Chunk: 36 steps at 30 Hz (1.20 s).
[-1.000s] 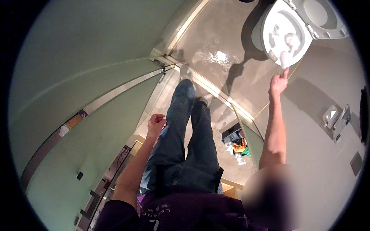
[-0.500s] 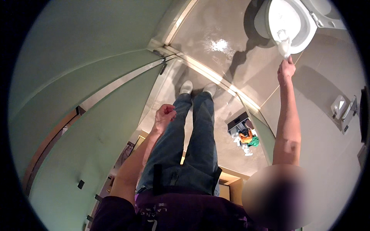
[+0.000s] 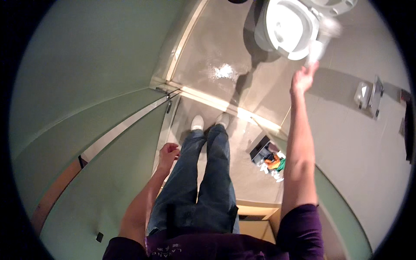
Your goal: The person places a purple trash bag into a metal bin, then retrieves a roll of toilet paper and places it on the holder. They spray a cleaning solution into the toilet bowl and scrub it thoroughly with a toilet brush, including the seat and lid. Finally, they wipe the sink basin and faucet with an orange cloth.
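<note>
Best: L hand back, R hand firm, brush over the toilet in case of drips. L hand looks empty, fingers half curled nr L leg; R arm is out almost straight, R hand gripping the brush's end, its blurry head by the toilet's R edge.

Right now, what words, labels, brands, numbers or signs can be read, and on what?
Purple shirt: small pale lettering, upside down; I won't copy it.
White brush in the right hand: too blurred to tell.
Toilet: none I can make out.
Colourful heap: too small to tell.
</note>
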Motion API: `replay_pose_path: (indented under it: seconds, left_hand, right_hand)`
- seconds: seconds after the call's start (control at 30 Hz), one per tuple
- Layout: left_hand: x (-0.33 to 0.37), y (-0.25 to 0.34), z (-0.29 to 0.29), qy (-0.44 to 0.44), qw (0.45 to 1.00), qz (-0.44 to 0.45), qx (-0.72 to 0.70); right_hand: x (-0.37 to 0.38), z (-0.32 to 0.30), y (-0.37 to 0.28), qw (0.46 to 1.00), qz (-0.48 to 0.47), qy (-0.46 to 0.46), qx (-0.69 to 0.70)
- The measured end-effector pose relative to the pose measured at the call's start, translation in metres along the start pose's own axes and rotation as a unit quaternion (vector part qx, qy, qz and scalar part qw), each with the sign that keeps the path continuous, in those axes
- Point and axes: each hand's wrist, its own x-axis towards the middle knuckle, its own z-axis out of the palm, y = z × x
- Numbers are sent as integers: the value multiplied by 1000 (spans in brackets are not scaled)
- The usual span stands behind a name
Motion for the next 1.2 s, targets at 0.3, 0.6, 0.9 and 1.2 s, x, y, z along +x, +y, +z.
replay_pose_path:
  seconds: [0.3, 0.6, 0.9, 1.2]
  left_hand:
    - [-3, -23, 16, -51, 998, -17, 21]
    - [-22, -72, 23, -63, 998, 15, 13]
    - [-93, -189, 145, -226, 965, 121, 59]
    - [-236, -238, 317, -422, 850, 49, 312]
  right_hand:
    - [-258, -72, 15, 971, 171, -143, 90]
    - [-472, -215, 38, 803, 530, -253, 100]
    - [-563, -444, 149, 392, 636, -174, 641]
    - [-602, -578, 176, 566, 540, -213, 585]
